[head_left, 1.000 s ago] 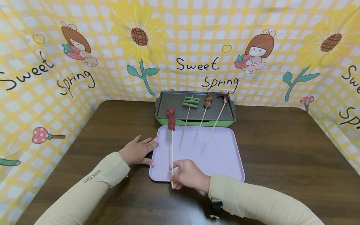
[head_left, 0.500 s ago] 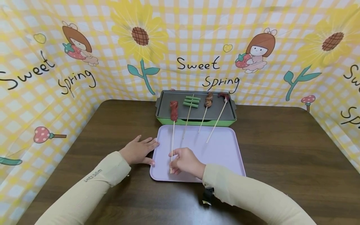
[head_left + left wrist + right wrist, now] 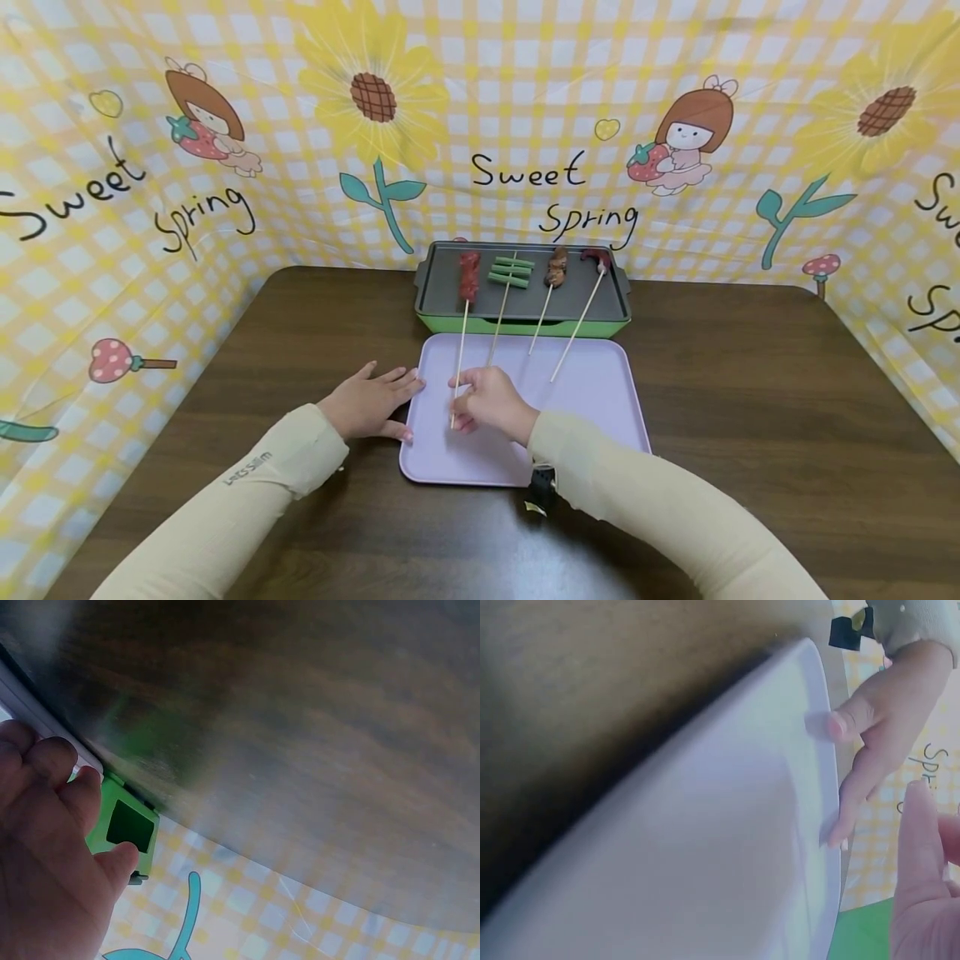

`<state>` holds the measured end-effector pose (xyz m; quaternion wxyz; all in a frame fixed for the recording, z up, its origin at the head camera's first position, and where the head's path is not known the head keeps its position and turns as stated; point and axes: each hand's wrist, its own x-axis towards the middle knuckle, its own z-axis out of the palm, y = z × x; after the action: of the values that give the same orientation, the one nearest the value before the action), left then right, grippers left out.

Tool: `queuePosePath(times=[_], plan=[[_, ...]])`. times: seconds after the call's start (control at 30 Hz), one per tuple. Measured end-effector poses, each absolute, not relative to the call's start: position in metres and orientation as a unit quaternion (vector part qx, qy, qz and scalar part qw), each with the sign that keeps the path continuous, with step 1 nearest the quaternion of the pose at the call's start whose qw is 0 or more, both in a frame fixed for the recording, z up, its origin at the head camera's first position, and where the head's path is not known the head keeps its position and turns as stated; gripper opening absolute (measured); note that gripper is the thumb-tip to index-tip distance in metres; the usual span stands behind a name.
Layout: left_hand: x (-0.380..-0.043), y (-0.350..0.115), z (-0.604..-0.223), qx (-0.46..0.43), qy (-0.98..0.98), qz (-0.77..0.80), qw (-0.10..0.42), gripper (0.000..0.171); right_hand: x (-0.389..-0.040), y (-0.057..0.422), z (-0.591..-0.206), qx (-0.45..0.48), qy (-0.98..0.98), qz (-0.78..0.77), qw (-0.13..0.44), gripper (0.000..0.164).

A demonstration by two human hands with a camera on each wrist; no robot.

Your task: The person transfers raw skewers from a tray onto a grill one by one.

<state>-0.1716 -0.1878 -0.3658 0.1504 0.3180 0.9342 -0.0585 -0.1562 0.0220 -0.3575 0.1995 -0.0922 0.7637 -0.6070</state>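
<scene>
My right hand point(image 3: 491, 404) pinches the lower stick of a red meat skewer point(image 3: 468, 279). The meat end is over the left part of the dark grill plate point(image 3: 442, 287); whether it touches the plate I cannot tell. Its stick slants back over the lilac tray point(image 3: 592, 425). With fairly straight fingers, my left hand point(image 3: 367, 404) rests at the tray's left edge. In the left wrist view, that hand point(image 3: 52, 832) is near the green grill base point(image 3: 105, 817). The right wrist view catches only part of my right hand point(image 3: 922, 877), and the skewer is out of sight there.
A green vegetable skewer point(image 3: 510, 273), a brown meat skewer point(image 3: 556, 268) and a dark red curled skewer point(image 3: 597, 258) lie on the grill, sticks reaching over the tray. Behind the brown wooden table point(image 3: 750, 400) hangs a yellow checked cloth point(image 3: 510, 100).
My right hand has moved forward, carrying the red meat skewer from above the tray to over the grill's left part. The left hand has stayed at the tray edge.
</scene>
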Motion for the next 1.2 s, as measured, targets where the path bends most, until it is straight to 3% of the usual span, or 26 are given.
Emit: queuePosePath(times=[0.97,1.2], plan=[[-0.169,-0.187,-0.368,0.313,0.937,-0.049,0.148,0.081,-0.173,0.003,-0.345,0.014,0.730,-0.653,0.202,0.041],[-0.169,-0.186,-0.369,0.311,0.937,-0.049,0.152,0.082,-0.174,0.006,-0.350,0.012,0.739,-0.652,0.172,0.041]])
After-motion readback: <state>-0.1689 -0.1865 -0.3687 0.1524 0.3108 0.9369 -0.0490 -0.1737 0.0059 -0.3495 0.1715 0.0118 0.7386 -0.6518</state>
